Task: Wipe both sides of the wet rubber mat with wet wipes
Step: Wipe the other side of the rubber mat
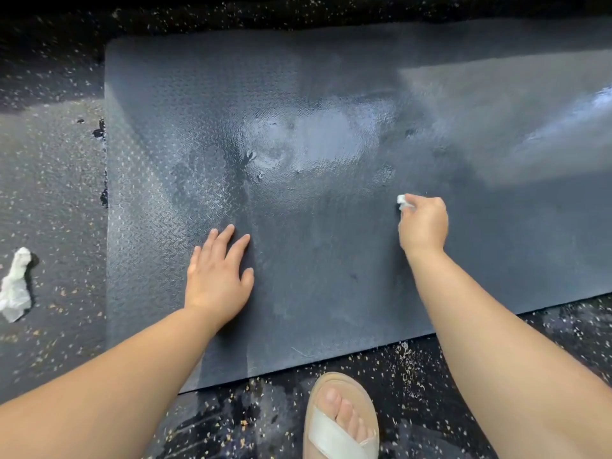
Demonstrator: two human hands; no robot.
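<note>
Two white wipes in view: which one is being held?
The small wipe pinched in the right hand over the mat; the other wipe lies crumpled on the floor left of it, unheld.

No writing, label, brand, number or sign can be read anywhere in the view. The rubber mat [331,94] shows only an embossed tread pattern. The wet wipe [402,201] at 3 o'clock, the crumpled wipe [15,286] at 9 o'clock and the sandal [328,437] at 6 o'clock are all plain.
</note>
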